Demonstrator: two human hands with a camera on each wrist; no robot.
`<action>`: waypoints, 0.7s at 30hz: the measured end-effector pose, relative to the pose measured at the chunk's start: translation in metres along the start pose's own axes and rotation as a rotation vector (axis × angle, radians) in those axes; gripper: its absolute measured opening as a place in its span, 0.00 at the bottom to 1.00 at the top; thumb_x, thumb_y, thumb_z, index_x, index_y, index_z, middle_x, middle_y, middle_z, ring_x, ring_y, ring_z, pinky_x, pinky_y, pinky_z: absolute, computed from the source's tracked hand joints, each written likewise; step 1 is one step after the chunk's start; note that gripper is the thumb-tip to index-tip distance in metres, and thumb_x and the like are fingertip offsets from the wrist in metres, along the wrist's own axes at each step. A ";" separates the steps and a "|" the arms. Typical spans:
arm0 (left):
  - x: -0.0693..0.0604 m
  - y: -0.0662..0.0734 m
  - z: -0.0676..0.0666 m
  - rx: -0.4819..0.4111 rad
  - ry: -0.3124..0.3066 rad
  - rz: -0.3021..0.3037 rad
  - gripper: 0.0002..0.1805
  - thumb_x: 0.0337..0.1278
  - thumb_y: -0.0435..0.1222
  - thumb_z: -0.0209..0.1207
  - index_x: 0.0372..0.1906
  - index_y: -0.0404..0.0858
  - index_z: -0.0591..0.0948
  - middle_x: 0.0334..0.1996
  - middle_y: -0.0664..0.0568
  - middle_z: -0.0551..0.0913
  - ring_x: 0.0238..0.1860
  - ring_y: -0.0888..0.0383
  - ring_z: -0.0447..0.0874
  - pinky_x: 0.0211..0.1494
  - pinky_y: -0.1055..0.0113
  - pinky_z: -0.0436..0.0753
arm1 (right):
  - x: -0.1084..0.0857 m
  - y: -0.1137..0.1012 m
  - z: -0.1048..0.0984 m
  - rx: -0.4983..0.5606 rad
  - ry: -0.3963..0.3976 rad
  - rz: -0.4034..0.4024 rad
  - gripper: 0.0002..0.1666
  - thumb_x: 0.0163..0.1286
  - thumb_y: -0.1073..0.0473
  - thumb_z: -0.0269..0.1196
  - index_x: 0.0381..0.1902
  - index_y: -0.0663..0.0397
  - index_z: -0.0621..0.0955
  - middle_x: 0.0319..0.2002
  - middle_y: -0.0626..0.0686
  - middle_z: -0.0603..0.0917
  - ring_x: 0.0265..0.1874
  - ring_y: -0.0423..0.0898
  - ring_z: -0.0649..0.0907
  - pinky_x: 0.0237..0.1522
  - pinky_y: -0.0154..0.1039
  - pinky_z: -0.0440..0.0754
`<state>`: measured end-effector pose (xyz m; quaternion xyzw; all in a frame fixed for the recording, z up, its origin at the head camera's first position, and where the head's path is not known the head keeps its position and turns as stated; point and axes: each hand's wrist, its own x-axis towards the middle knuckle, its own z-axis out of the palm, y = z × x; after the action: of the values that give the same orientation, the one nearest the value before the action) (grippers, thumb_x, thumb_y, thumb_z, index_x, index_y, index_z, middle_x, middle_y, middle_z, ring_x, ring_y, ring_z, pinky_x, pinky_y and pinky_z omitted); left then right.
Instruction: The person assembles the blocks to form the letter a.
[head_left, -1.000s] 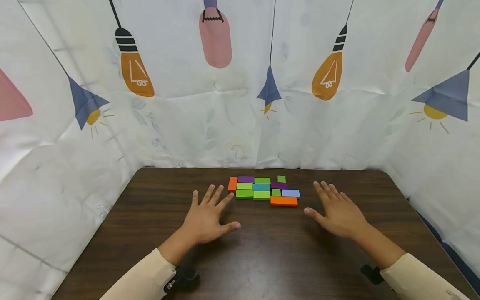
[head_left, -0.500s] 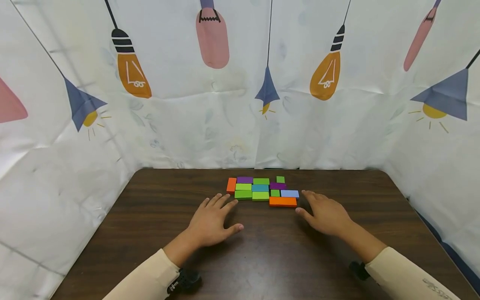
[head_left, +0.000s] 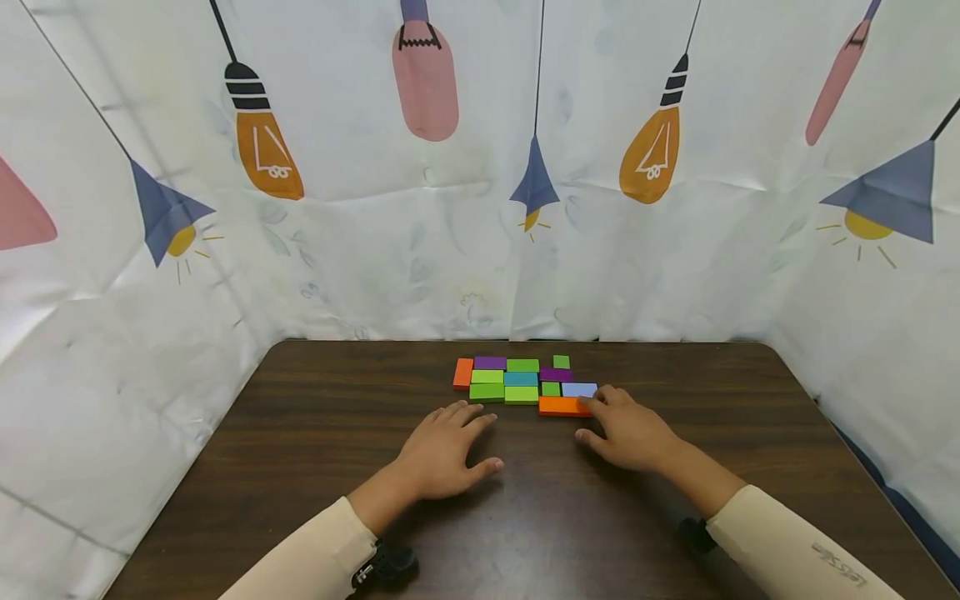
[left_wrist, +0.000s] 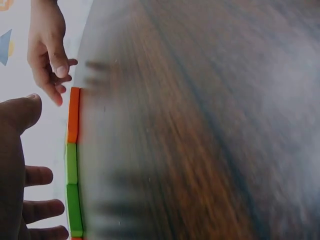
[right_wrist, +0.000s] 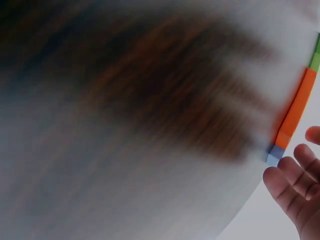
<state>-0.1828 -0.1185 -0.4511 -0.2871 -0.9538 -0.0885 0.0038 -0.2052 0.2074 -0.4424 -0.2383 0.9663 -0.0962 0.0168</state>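
Flat coloured blocks lie in a cluster near the table's far edge. A long orange block (head_left: 558,406) forms the front right, with a light blue block (head_left: 579,389) behind it. My right hand (head_left: 630,433) hovers at their right end, one fingertip overlapping the orange block in the head view; I cannot tell whether it touches. In the right wrist view, the loosely bent fingers of my right hand (right_wrist: 300,182) appear beside the orange block (right_wrist: 297,107). My left hand (head_left: 441,454) is spread before the green blocks (head_left: 487,392), apart from them and holding nothing.
A teal block (head_left: 521,379), two purple blocks (head_left: 491,362) and an upright-lying orange block (head_left: 463,374) complete the cluster. The dark wooden table (head_left: 315,417) has a printed white curtain (head_left: 375,250) behind it and at both sides.
My right hand has moved left to the long orange block, its fingers less straight than before. My left hand has shifted slightly right and nearer the body. The blocks look unmoved.
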 end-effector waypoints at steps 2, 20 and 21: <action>0.002 0.002 0.001 -0.006 -0.012 0.011 0.41 0.67 0.68 0.51 0.75 0.48 0.72 0.73 0.47 0.70 0.75 0.43 0.62 0.73 0.41 0.63 | 0.002 -0.001 0.001 -0.003 -0.016 -0.008 0.34 0.73 0.41 0.65 0.67 0.55 0.78 0.52 0.55 0.77 0.49 0.51 0.77 0.46 0.48 0.83; 0.015 0.018 0.008 -0.014 -0.082 0.088 0.39 0.69 0.67 0.49 0.77 0.51 0.69 0.75 0.50 0.67 0.76 0.47 0.61 0.74 0.44 0.64 | 0.004 -0.001 0.002 -0.083 -0.055 -0.058 0.34 0.69 0.52 0.66 0.71 0.54 0.77 0.56 0.56 0.76 0.53 0.54 0.75 0.51 0.52 0.81; 0.016 0.018 0.008 -0.017 -0.084 0.093 0.39 0.69 0.67 0.49 0.77 0.51 0.69 0.75 0.50 0.67 0.76 0.47 0.61 0.74 0.44 0.64 | 0.003 -0.001 0.002 -0.082 -0.058 -0.057 0.34 0.68 0.52 0.66 0.71 0.53 0.77 0.57 0.57 0.76 0.53 0.54 0.75 0.53 0.53 0.81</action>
<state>-0.1859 -0.0932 -0.4551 -0.3344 -0.9380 -0.0840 -0.0347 -0.2076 0.2049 -0.4444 -0.2690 0.9613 -0.0499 0.0323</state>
